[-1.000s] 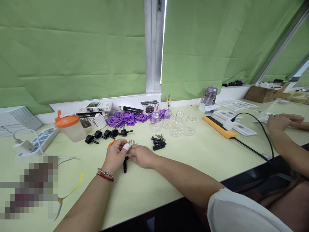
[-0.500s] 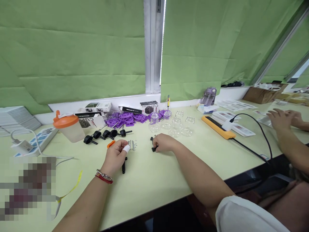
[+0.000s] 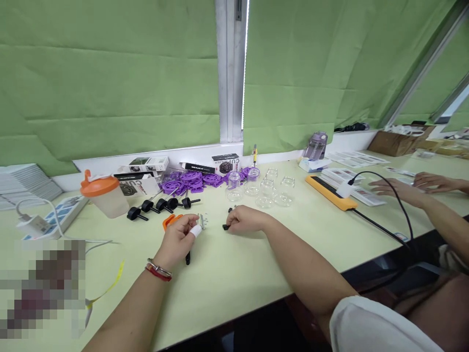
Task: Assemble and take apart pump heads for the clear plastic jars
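Observation:
My left hand (image 3: 179, 237), its thumb tip wrapped in white, is closed with fingers curled beside a few silver screws (image 3: 203, 222) and tiny loose bits on the table. What it pinches, if anything, is too small to make out. An orange piece (image 3: 170, 221) lies behind this hand, and a black rod-shaped part (image 3: 188, 258) sticks out from under it. To the right, my right hand (image 3: 246, 220) has its fingertips on a small black part (image 3: 225, 227) at the tabletop. Another little black piece (image 3: 230, 210) lies just behind those fingers.
Black round parts with stems (image 3: 135, 213) lie left, near an orange-lidded shaker (image 3: 104, 195). Behind are purple plastic parts (image 3: 192, 179) and boxes (image 3: 225, 164). Clear glass jars (image 3: 266, 195) stand beyond my right hand. An orange power strip (image 3: 331, 194) and a co-worker's hands (image 3: 399, 190) are rightward.
My right hand has shifted slightly left with the small black part at its fingertips. My left hand has edged right, showing more orange piece. The co-worker's hands have moved apart over the papers.

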{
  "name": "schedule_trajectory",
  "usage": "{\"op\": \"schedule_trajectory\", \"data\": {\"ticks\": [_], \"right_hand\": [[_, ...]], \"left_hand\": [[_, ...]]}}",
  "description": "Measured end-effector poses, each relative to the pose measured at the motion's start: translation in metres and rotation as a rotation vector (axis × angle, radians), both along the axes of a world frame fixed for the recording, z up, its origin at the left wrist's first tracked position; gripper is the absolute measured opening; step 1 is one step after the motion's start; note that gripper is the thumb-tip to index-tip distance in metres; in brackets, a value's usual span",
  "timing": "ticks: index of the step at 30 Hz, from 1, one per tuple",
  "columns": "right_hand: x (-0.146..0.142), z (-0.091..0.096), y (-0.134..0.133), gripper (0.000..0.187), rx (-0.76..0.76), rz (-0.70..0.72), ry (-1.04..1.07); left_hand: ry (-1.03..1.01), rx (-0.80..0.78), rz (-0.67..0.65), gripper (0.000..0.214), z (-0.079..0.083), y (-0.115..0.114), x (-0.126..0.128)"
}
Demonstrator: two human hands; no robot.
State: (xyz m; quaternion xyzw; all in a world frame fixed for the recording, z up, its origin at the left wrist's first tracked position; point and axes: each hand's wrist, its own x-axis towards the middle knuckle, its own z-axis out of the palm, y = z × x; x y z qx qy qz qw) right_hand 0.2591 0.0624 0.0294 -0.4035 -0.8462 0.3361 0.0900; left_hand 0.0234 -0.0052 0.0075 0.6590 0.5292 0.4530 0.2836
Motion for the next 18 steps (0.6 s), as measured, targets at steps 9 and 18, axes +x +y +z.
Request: {"op": "schedule_trajectory", "data": {"ticks": [9, 18], "right_hand": [[-0.041, -0.016, -0.018, 0.018, -0.283, 0.086, 0.572], [0.004, -0.010, 0.041, 0.023, 0.316, -0.525, 0.125]], "left_hand": [[0.012, -0.119, -0.222, 0.035, 0.001, -0.007, 0.017], [0.208, -0.055, -0.191, 0.025, 0.000, -0.010, 0.014]]}}
